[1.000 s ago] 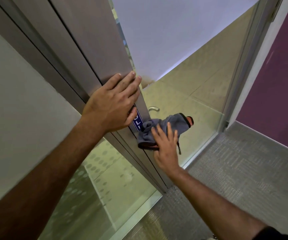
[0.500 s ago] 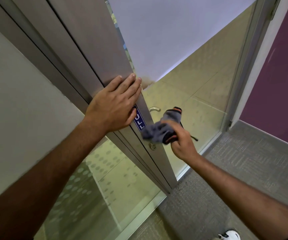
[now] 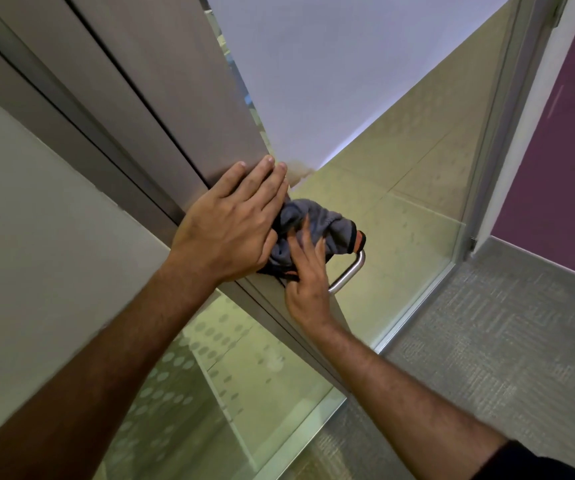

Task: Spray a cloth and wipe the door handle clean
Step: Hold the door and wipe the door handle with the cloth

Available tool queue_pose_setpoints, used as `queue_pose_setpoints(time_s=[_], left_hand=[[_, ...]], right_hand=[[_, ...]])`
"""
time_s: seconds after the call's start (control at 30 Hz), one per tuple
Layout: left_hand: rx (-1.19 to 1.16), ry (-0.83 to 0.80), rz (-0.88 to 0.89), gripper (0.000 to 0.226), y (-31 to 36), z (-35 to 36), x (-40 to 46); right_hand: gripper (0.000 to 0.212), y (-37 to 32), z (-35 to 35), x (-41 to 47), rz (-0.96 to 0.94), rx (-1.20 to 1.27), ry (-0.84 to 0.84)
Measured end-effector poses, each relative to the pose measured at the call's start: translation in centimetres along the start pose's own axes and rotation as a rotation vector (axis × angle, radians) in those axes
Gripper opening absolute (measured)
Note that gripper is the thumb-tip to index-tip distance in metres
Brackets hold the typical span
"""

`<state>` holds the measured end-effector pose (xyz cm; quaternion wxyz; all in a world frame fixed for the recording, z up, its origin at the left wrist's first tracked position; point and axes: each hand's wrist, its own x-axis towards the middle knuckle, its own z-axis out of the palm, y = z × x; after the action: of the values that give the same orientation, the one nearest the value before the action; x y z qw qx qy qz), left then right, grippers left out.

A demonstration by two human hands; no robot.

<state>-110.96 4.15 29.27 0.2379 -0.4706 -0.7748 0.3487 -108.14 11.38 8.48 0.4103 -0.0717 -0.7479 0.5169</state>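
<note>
The left hand (image 3: 234, 223) is pressing flat on the grey metal door edge (image 3: 206, 126), probably to steady it. Just right, the right hand (image 3: 305, 275), fingers straight, is pushing the crumpled grey cloth (image 3: 320, 221) onto the silver tubular handle (image 3: 348, 271).

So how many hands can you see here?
2. The left hand lies flat on the door's metal edge. The right hand, just below and right of it, presses the grey cloth at the door handle's top end. No others show.
</note>
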Motion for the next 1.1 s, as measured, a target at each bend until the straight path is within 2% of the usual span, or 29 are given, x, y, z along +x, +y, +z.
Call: queue_pose_setpoints(time_s=[0.23,0.43,0.5,0.63,0.7,0.8,0.87,0.93,1.03,1.1], left_hand=[[0.000,0.005,0.007,0.074,0.0,-0.1,0.0],[0.027,-0.030,0.012,0.077,0.0,-0.1,0.0],[0.040,-0.021,0.010,0.078,-0.1,-0.1,0.0],[0.046,-0.006,0.011,0.078,-0.1,-0.1,-0.1],[0.033,-0.008,0.013,0.079,-0.1,0.0,-0.1],[0.027,-0.008,0.009,0.078,0.0,0.3,-0.1],[0.022,-0.009,0.011,0.077,0.0,0.4,0.0],[0.016,-0.005,0.016,0.076,-0.1,0.4,0.1],[0.017,-0.008,0.018,0.076,-0.1,0.7,0.3],[0.029,-0.008,0.016,0.076,0.0,0.9,0.3]], right_hand=[[0.067,3.7,-4.0,-1.2,-0.286,-0.232,-0.308],[0.076,5.2,-8.8,-0.3,-0.409,-0.529,-0.820],[0.062,4.2,-9.8,1.1,-0.432,-0.574,-0.941],[0.041,1.4,-11.2,4.6,-0.409,-0.606,-1.044],[0.036,1.2,-12.4,6.3,-0.383,-0.604,-0.956],[0.048,1.9,-14.1,7.5,-0.219,-0.422,-0.637],[0.047,3.3,-13.9,7.6,-0.090,-0.273,-0.477],[0.047,5.0,-12.7,6.9,0.140,-0.122,-0.386],[0.036,6.3,-10.3,5.2,0.628,0.235,-0.206],[0.027,6.9,-9.3,4.5,0.804,0.486,-0.054]])
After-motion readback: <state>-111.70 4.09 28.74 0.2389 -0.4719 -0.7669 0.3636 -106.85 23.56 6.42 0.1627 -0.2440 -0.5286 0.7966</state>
